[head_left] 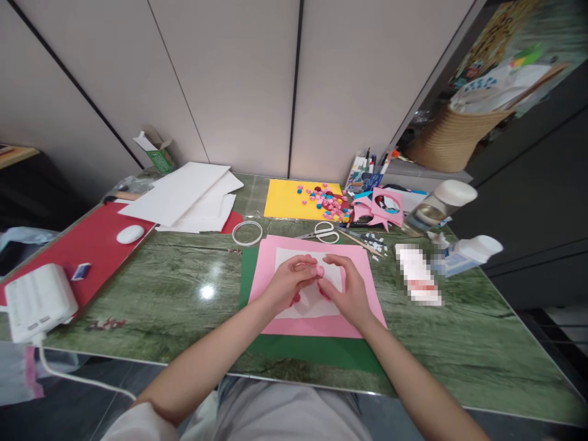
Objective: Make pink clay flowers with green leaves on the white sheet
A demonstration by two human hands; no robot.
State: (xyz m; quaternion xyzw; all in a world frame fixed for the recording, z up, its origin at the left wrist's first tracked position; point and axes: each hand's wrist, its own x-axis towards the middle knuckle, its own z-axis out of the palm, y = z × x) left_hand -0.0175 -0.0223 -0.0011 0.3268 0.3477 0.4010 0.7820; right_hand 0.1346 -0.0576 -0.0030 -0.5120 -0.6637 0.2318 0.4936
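My left hand (294,278) is closed, its thumb and fingertips pinching a small pink paper flower (320,270). Facing it, my right hand (348,289) is curved with thumb and index finger apart; the thumb tip comes close to the flower's underside, and whether it touches I cannot tell. Both hands are over a white sheet (289,311), where a few dark pink flowers (295,298) show partly behind the fingers. Under it lie a pink sheet (316,327) and a larger green sheet (321,352).
White-handled scissors (326,233) and a tape roll (247,233) lie beyond the sheets. Many small coloured flowers (328,202) rest on yellow paper (280,199). Bottles (473,254) stand right; white sheets (177,193), red paper (101,245) and a white power bank (41,300) lie left.
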